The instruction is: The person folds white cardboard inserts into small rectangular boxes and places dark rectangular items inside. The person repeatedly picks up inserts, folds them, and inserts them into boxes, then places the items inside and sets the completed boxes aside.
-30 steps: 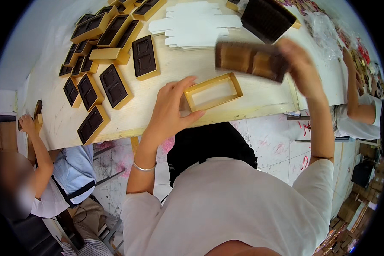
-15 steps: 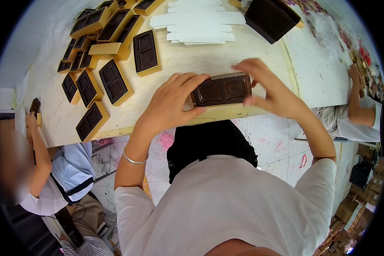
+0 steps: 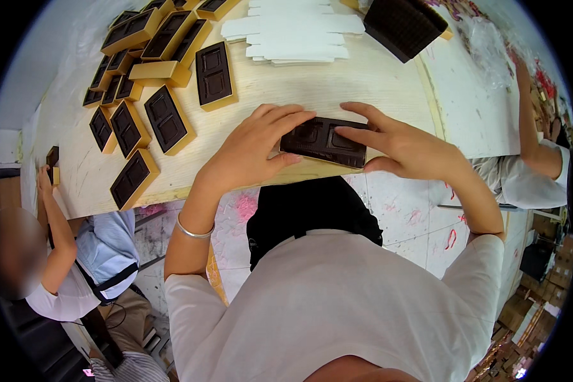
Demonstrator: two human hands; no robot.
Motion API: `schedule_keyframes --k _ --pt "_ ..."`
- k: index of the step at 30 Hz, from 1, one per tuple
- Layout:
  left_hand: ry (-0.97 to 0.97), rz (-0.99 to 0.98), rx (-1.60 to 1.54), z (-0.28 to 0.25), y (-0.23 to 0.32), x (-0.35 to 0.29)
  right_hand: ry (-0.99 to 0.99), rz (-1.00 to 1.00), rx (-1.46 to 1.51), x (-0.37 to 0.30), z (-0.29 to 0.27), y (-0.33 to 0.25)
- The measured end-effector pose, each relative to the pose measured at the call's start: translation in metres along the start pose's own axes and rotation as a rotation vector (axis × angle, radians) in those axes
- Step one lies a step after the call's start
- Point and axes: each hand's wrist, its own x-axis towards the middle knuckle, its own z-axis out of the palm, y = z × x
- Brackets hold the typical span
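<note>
At the table's near edge lies a dark brown plastic tray (image 3: 318, 141) with two square recesses, and a thin gold edge shows along its lower right side. My left hand (image 3: 248, 149) grips its left end, fingers along the far side and thumb at the near side. With my right hand (image 3: 407, 149) I hold the right end: a finger presses on the tray's top, and the thumb is at the near corner. What lies under the tray is mostly hidden.
Gold boxes with brown trays (image 3: 167, 119) crowd the table's left side, some piled up. Flat white cardboard pieces (image 3: 296, 32) are stacked at the far middle. Nested brown trays (image 3: 404, 28) stand at far right. Co-workers' arms (image 3: 60, 235) show at both sides.
My right hand has closed in on the tray's right end, and a finger now presses on its top. The tray has tilted slightly, its right end nearer me, and it looks darker.
</note>
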Motion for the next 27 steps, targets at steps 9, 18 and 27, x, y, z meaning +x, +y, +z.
schedule_keyframes --k 9,18,27 --pt "0.185 0.136 0.011 0.030 0.002 0.012 -0.086 -0.191 -0.501 -0.003 0.017 0.015" --pt "0.124 0.117 0.144 0.027 0.012 0.009 0.231 0.021 0.049 -0.005 0.048 0.004" --pt "0.140 0.106 0.467 0.034 0.023 0.000 0.349 -0.036 -0.212 -0.006 0.061 0.004"
